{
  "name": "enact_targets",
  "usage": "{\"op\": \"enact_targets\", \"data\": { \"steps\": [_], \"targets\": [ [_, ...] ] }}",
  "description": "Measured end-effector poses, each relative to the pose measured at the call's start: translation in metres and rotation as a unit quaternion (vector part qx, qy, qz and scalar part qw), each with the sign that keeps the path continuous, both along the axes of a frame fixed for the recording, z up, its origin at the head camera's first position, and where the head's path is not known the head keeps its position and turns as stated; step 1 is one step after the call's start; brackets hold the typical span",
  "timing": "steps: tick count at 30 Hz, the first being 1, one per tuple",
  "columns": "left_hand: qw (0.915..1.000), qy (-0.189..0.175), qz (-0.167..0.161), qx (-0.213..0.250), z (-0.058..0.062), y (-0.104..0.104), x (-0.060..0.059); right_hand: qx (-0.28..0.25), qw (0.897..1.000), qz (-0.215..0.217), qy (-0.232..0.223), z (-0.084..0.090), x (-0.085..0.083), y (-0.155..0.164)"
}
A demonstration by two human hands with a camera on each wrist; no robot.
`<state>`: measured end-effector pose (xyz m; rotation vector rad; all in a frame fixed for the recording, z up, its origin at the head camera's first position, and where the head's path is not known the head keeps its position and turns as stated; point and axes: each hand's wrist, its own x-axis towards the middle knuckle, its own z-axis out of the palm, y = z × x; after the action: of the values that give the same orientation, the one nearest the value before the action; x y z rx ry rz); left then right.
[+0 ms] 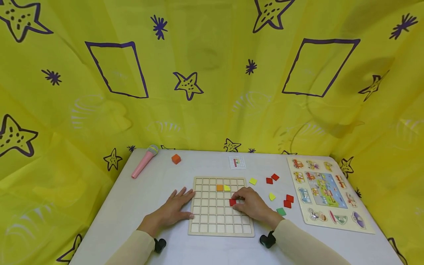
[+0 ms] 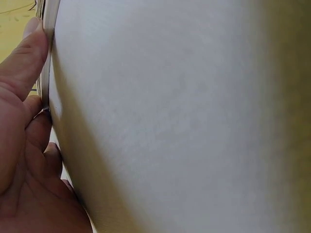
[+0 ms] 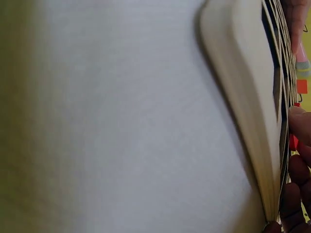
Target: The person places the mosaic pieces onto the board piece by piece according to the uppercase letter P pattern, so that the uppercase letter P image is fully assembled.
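Both arms wear long, pale cream sleeves of a plain, smooth cloth without print or pattern, each ending just at the wrist. A small black, rounded device sits strapped at the near side of each wrist, one by the left hand (image 1: 172, 211) and one by the right hand (image 1: 253, 206), just where each sleeve ends. The hands themselves are bare, with no gloves, rings or watch to be seen, and the fingernails (image 2: 32, 25) are short and unpainted.
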<state>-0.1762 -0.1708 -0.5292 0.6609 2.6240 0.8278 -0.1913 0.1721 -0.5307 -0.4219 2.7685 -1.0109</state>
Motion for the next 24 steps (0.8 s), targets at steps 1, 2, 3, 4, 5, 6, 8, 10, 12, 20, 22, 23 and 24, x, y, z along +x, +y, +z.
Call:
{"op": "enact_targets", "data": {
  "steps": [1, 2, 3, 4, 5, 6, 8, 10, 12, 20, 22, 23, 24],
  "targets": [
    [1.0000, 0.000, -0.001, -0.001, 0.0000, 0.0000, -0.0002, -0.002, 1.000, -0.001, 0.001, -0.0004, -0.0001, 0.0000],
    [1.0000, 0.001, -0.001, 0.000, -0.0003, 0.0000, -0.0005, -0.003, 1.000, -0.003, 0.003, -0.0006, -0.0001, 0.0000],
    [1.0000, 0.001, -0.002, 0.002, -0.0003, 0.0001, -0.0006, -0.004, 1.000, -0.004, 0.004, -0.0008, 0.0000, 0.0001],
    [1.0000, 0.002, -0.002, 0.002, 0.0000, 0.0002, -0.0007, -0.006, 1.000, -0.007, 0.004, -0.0010, -0.0001, 0.0002],
    [1.0000, 0.002, -0.002, 0.002, 0.0000, 0.0002, -0.0008, -0.008, 1.000, -0.009, 0.003, -0.0011, -0.0001, 0.0003],
    [1.0000, 0.002, -0.003, 0.002, 0.0001, 0.0003, -0.0008, -0.009, 1.000, -0.010, 0.003, -0.0011, -0.0001, 0.0004],
    [1.0000, 0.003, -0.003, 0.002, 0.0002, 0.0003, -0.0010, -0.006, 1.000, -0.006, 0.003, -0.0010, -0.0002, 0.0007],
    [1.0000, 0.003, -0.002, 0.001, 0.0009, 0.0004, -0.0008, -0.006, 1.000, 0.006, 0.003, -0.0004, -0.0003, 0.0013],
    [1.0000, 0.001, -0.002, 0.001, 0.0018, 0.0004, -0.0005, -0.004, 1.000, 0.023, 0.007, 0.0006, 0.0001, 0.0022],
    [1.0000, -0.006, 0.002, 0.003, 0.0013, 0.0005, -0.0008, -0.026, 1.000, 0.012, -0.010, 0.0022, 0.0011, 0.0025],
    [1.0000, -0.005, 0.003, 0.002, 0.0005, 0.0005, -0.0010, -0.036, 0.999, -0.002, -0.018, 0.0023, 0.0011, 0.0024],
    [1.0000, -0.005, 0.003, 0.001, 0.0004, 0.0004, -0.0009, -0.044, 0.999, -0.008, -0.022, 0.0024, 0.0009, 0.0025],
    [1.0000, -0.005, 0.002, 0.001, 0.0000, 0.0004, -0.0009, -0.051, 0.998, -0.012, -0.024, 0.0027, 0.0008, 0.0027]
  ]
}}
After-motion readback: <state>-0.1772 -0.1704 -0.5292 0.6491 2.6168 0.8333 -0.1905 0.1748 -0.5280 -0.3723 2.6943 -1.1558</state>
